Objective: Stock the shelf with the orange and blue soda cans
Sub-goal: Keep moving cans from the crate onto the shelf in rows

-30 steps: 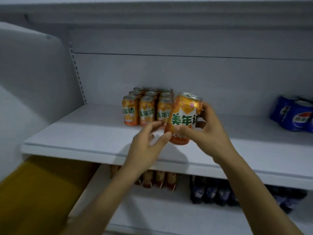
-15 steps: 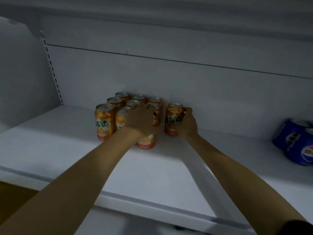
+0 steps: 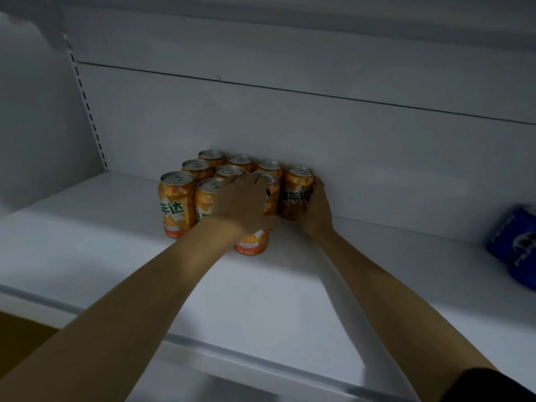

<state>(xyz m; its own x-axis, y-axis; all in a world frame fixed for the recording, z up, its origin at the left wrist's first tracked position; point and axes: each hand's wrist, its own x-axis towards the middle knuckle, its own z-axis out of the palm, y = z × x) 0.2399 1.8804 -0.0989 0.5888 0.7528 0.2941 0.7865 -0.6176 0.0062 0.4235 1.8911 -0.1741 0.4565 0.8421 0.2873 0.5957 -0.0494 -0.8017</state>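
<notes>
We see the right hand wrapped around an upright orange can at the shelf's back wall, its fingertips hidden behind it. The left hand covers a front can; its grip we cannot tell. Blurred blue cans are cut off at the right edge.

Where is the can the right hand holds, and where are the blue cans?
orange can [image 3: 296, 195], head view, on its printed label.
blue cans [image 3: 519, 250], head view, on the blue side.
right hand [image 3: 316, 211], head view, on its back.
</notes>
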